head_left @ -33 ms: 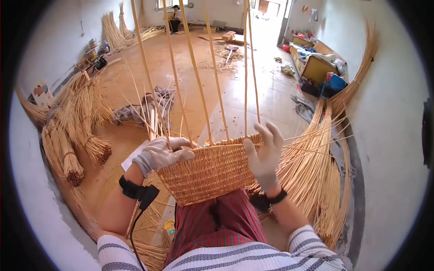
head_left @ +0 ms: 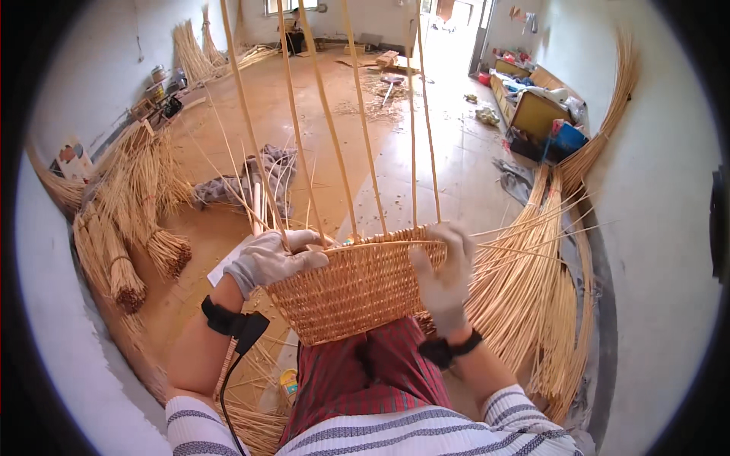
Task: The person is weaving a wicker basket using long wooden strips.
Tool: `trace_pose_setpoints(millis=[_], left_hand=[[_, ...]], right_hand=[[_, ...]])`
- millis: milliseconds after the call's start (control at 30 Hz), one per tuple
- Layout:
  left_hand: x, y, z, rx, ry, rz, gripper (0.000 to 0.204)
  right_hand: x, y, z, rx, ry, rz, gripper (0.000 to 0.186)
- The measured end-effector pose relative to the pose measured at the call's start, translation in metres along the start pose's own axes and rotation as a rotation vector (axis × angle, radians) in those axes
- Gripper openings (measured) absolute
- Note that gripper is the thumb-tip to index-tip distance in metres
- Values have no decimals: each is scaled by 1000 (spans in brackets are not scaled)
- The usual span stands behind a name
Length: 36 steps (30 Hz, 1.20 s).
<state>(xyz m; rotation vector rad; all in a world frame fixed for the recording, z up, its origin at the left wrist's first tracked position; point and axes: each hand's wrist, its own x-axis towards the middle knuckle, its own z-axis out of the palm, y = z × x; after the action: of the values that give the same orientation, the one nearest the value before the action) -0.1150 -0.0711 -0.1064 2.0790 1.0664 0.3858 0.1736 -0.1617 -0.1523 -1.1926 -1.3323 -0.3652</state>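
One basket (head_left: 353,296) sits against the lap (head_left: 407,368), six tall sticks (head_left: 414,167) rising above it. The left hand (head_left: 277,258) pinches the basket's upper left corner between thumb and fingers. At its upper right corner, the right hand (head_left: 445,266) has bent fingers, thumb apart; whether they pinch, I cannot tell.

Woven basket (head_left: 357,292) just below center, with a bunch of tall stakes (head_left: 330,129) poking up toward the top edge. Gloved left hand (head_left: 277,260) grips its rim, gloved right hand (head_left: 444,275) curls at the other end, hold's hard to tell. Pale stalk bundles (head_left: 125,201) left, more stalks (head_left: 525,281) lower right.
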Motion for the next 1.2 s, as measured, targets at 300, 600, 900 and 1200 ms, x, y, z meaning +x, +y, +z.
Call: trace_pose_setpoints(millis=[300,600,900,1200], left_hand=[[6,4,1,7,-40,89,46],[12,13,0,229,-93,-69,57],[15,24,8,280,-33,-204,57],[3,24,15,156,144,150,58]], right_hand=[[-23,55,12,1036,-508,1320,52],[-66,23,5,1162,-151,1151,23],[-57,-54,-27,829,-292,157,18],[105,-55,100,-348,-718,-159,23]])
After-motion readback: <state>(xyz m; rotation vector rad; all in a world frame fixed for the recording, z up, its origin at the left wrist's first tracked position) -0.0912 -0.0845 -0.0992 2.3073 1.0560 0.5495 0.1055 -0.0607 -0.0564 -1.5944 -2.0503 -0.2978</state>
